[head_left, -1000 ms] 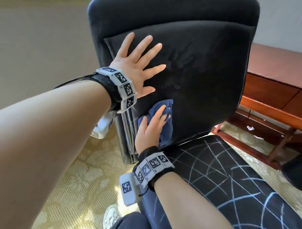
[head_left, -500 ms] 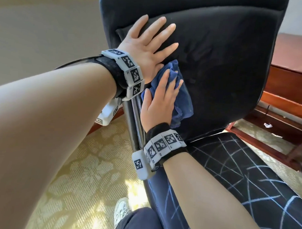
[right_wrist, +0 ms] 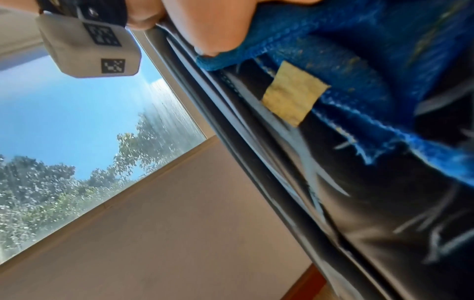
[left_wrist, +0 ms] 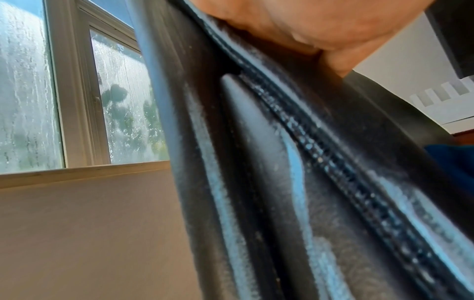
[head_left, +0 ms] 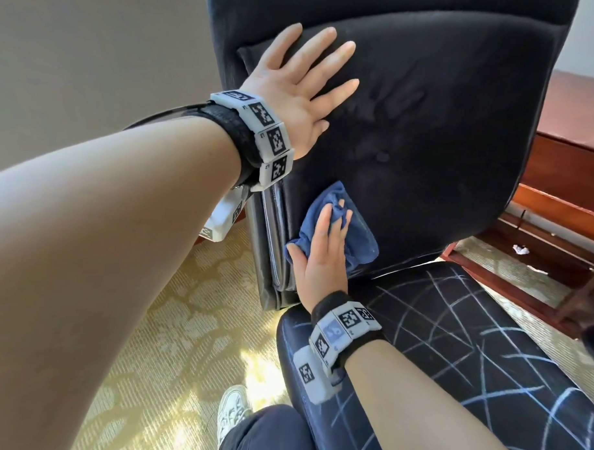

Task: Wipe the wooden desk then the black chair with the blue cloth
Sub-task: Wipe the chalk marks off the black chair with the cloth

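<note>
The black chair's backrest (head_left: 443, 129) fills the upper middle of the head view, above its seat (head_left: 470, 332), which is marked with pale crossing lines. My left hand (head_left: 304, 80) lies flat with spread fingers on the backrest's upper left. My right hand (head_left: 325, 246) presses the crumpled blue cloth (head_left: 359, 240) against the backrest's lower left with nearly straight fingers. In the right wrist view the blue cloth (right_wrist: 359, 50) shows a yellow tag (right_wrist: 292, 93) beside the chair's side seam. The wooden desk (head_left: 579, 110) stands behind at the right.
Patterned yellow carpet (head_left: 157, 321) lies to the left and below, with my white shoe (head_left: 232, 411) on it. A beige wall (head_left: 92, 66) is at the left, under a window (left_wrist: 28, 91). A scrap of white paper (head_left: 520, 249) lies under the desk.
My right hand slid the cloth up the backrest to beside my left hand, then back down to the lower left. The left hand stayed flat on the backrest.
</note>
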A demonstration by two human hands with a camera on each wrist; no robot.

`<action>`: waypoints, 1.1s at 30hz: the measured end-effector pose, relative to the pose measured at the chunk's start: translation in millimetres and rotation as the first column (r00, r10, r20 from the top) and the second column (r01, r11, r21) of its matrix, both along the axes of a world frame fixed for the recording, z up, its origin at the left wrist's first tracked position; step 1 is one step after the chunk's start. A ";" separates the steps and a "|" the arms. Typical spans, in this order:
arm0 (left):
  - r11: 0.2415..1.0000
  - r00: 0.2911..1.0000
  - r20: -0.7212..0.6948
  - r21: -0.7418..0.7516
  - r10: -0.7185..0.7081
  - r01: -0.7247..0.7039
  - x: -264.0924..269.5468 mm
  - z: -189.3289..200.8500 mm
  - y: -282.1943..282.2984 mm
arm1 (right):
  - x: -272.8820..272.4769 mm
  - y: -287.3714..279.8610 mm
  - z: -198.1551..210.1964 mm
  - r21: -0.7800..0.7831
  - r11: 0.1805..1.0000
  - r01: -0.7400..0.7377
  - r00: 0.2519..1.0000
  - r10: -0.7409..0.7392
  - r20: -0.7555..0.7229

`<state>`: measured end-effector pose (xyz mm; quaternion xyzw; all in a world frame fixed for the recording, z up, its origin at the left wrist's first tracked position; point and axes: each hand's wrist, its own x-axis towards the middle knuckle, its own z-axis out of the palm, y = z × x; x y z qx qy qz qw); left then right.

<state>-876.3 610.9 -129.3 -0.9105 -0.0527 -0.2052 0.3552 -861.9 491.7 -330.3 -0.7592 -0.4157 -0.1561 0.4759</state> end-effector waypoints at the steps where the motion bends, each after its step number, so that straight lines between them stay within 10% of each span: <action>1: 1.000 1.000 -0.003 -0.004 0.002 -0.002 0.9 0.1 -0.1 | -0.1 2.6 4.9 0.014 1.000 -0.001 1.000 0.001 -0.013; 11: 0.994 0.996 -0.007 -0.068 -0.087 0.087 -0.4 0.7 4.5 | 8.5 16.5 18.4 0.026 0.998 0.066 0.986 -0.069 0.153; 21: 0.999 0.999 0.034 -0.040 0.004 -0.002 0.4 -7.1 -7.3 | -15.3 16.2 -0.2 0.192 0.964 0.185 0.842 -0.055 -0.537; 33: 0.995 0.995 -0.017 -0.020 0.095 -0.095 -5.8 -13.3 -17.7 | 18.2 11.9 2.6 -0.090 0.843 0.530 0.139 -0.192 -0.972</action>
